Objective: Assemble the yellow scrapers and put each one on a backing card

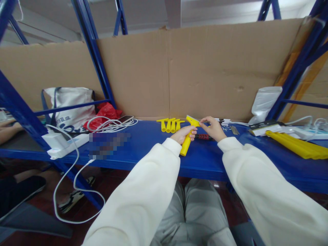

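Observation:
My left hand (185, 134) is wrapped round the handle of a yellow scraper (185, 147), its wide head tilted up with a pale strip along the edge. At the right end of that head, my right hand (214, 128) has thumb and finger pinched together. Whatever sits between those fingertips is too small to make out. Beneath the hands lies a tool with a red and black handle (204, 136), partly hidden. Several more yellow scrapers (168, 125) stand in a row just behind, on the blue table (148, 147).
Small white-and-black pieces (223, 121) and a flat metal piece (234, 130) lie right of my hands. Long yellow parts (297, 145) and a box (266, 127) are farther right. Left are white cables (112, 125), a power strip (68, 147) and a cloth bag (70, 104). Another person's arm (10, 129) shows far left.

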The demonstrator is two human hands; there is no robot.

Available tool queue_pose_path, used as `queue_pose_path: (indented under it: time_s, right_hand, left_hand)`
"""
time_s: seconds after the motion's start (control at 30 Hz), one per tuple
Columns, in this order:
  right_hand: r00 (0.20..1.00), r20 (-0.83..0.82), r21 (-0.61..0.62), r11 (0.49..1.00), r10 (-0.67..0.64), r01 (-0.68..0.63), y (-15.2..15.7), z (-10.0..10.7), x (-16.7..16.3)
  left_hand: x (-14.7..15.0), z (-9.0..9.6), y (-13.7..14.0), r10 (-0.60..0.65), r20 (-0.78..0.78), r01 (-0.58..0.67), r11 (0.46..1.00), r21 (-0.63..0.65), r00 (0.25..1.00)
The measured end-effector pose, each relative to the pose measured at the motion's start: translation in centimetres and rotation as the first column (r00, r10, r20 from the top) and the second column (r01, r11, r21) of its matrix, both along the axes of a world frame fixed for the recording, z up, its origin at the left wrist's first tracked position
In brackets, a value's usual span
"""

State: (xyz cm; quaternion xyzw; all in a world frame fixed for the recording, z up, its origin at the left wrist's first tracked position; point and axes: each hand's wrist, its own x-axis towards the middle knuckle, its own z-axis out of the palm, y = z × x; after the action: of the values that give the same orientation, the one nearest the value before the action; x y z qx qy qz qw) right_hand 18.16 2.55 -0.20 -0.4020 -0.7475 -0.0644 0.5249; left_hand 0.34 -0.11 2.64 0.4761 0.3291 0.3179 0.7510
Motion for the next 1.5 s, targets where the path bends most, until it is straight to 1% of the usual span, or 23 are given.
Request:
queue_pose_path:
  time_s: [0.17, 0.4, 0.53, 0.7, 0.87, 0.93, 1.03, 1.17, 1.37, 1.5]
  right_hand:
    - [0.999, 0.048, 0.049, 0.999, -0.017, 0.015, 0.0, -0.1, -0.1]
    - [0.968, 0.197, 0.129, 0.983, -0.156, 0.132, -0.2, -0.2, -0.2]
    - [0.948, 0.254, 0.163, 0.974, -0.194, 0.156, -0.8, -0.1, -0.5]
    - [0.953, 0.229, 0.163, 0.973, -0.197, 0.162, -0.6, -0.1, -0.6]
    - [0.971, 0.205, 0.096, 0.99, -0.12, 0.102, 0.1, -0.3, -0.1]
    - [0.972, 0.204, 0.078, 0.992, -0.118, 0.104, 0.1, -0.3, -0.1]
    - [0.961, 0.217, 0.09, 0.984, -0.17, 0.153, -0.1, -0.3, -0.3]
    - [0.941, 0.249, 0.139, 0.97, -0.23, 0.2, -0.8, -0.1, -0.8]
    - [0.938, 0.262, 0.158, 0.969, -0.226, 0.189, -1.0, -0.1, -0.8]
    - [0.939, 0.262, 0.164, 0.969, -0.222, 0.184, -1.0, -0.1, -0.8]
  left_hand:
    - [-0.1, 0.1, 0.0, -0.002, 0.02, 0.002, 1.0, -0.016, 1.0]
    - [-0.1, 0.1, 0.1, 0.014, 0.035, -0.014, 1.0, -0.011, 0.999]
    - [-0.1, 0.1, 0.0, 0.03, 0.069, -0.031, 0.999, 0.013, 0.997]
    - [-0.1, 0.0, 0.0, 0.015, 0.035, -0.016, 0.999, 0.029, 0.999]
    - [0.0, 0.0, -0.1, 0.005, -0.046, -0.003, 0.999, 0.035, 0.999]
    - [0.0, 0.0, -0.2, 0.0, -0.054, 0.002, 0.999, 0.036, 0.999]
    - [0.0, -0.1, -0.1, -0.004, -0.035, 0.006, 1.0, 0.03, 0.999]
    - [0.0, -0.2, 0.1, -0.007, 0.002, 0.007, 1.0, 0.026, 1.0]
    - [-0.1, -0.2, 0.2, 0.021, 0.044, -0.022, 0.999, 0.024, 0.999]
    - [-0.2, -0.3, 0.2, 0.016, 0.061, -0.018, 0.999, 0.033, 0.998]
